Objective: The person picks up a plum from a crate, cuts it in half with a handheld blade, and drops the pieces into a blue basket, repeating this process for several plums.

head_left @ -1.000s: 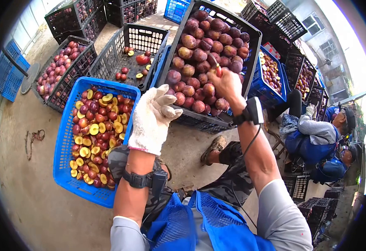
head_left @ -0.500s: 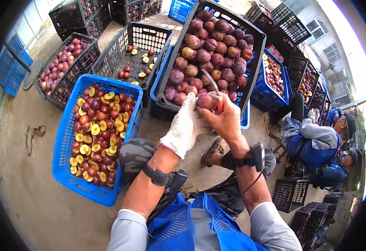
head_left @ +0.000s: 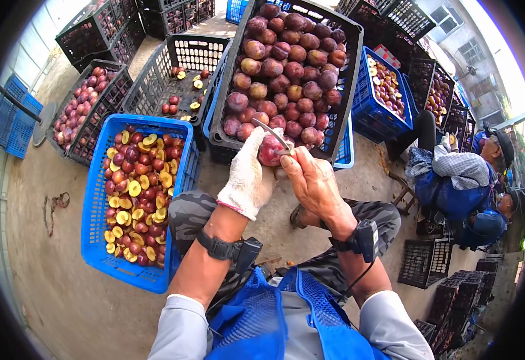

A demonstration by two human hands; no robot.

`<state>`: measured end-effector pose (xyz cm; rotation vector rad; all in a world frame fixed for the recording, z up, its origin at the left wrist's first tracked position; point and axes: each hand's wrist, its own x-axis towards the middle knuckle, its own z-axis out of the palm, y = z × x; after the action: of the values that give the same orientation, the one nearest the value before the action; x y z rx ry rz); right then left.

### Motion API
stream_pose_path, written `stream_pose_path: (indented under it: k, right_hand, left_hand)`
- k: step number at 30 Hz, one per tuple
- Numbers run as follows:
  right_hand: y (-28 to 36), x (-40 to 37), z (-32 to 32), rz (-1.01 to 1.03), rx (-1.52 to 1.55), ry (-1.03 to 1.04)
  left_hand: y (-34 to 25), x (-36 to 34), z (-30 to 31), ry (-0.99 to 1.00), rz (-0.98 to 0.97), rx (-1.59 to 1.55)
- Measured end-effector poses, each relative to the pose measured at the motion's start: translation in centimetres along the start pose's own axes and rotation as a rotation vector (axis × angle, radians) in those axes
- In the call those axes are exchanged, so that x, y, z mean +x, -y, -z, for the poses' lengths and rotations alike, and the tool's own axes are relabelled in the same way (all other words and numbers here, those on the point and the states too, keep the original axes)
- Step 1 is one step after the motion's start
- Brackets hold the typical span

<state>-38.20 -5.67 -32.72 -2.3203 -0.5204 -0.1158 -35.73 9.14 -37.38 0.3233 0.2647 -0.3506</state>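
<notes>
Head view: plum clasped at far end of left grip; right grip holds knife across it.

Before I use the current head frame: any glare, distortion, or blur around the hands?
Head view: fisheye curves the pale panelled wall, corners black; head view: glare washes out the upper-right edge beyond the pale building; head view: white-gloved left hand, bare right hand and curved metal blade over a dark red plum look fairly sharp.

Gloved left hand curled, left forearm toward one o'clock; bare right hand pinched, right forearm toward eleven.
</notes>
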Motion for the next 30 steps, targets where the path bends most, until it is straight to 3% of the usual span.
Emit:
stream_pose_path:
  k: [5,9,11,14,19,21,22,23,25,27,28,29,30]
  right_hand:
    - [-1.2,0.0,-0.3,0.037,-0.178,-0.041]
    - [-0.8,-0.4,-0.5,0.03,-0.189,-0.068]
    - [-0.8,-0.4,-0.8,0.038,-0.208,-0.064]
    - [-1.3,-0.9,-1.4,0.024,-0.278,-0.049]
    - [-2.3,-0.8,-3.3,-0.006,-0.229,-0.142]
    - [-1.0,-0.6,-1.6,-0.034,0.159,-0.1]
    - [-1.3,-0.8,0.1,-0.325,0.384,0.169]
    - [0.7,-0.6,2.7,-0.526,0.671,0.363]
    - [1.3,-0.7,3.4,-0.552,0.872,0.39]
    - [0.3,-1.3,-0.4,-0.067,0.377,0.02]
    - [-1.0,-1.5,-1.7,0.052,0.123,-0.101]
    - [-1.2,-1.5,-1.3,0.049,0.125,-0.101]
    - [-1.5,-1.4,-0.7,0.166,-0.16,-0.097]
  left_hand:
    - [0.1,0.2,0.7,-0.021,0.08,0.262]
    - [0.6,0.3,0.9,-0.05,0.112,0.281]
    - [1.1,0.7,0.8,-0.168,-0.034,0.335]
    - [1.1,0.4,0.3,-0.23,-0.029,0.308]
    - [1.2,1.4,0.9,-0.174,-0.079,0.362]
    - [0.6,-0.2,-1.1,-0.063,-0.008,0.245]
    - [0.0,-0.5,-0.7,0.091,0.042,0.235]
    - [0.0,-0.6,-0.7,0.093,0.045,0.252]
    - [0.6,-0.7,-0.7,0.148,-0.006,0.241]
    - [1.1,-0.1,0.1,-0.016,-0.029,0.304]
    - [1.1,0.1,0.2,-0.057,0.014,0.27]
    - [1.2,0.1,0.4,-0.105,0.062,0.237]
    - [1.5,0.1,0.2,-0.204,0.054,0.226]
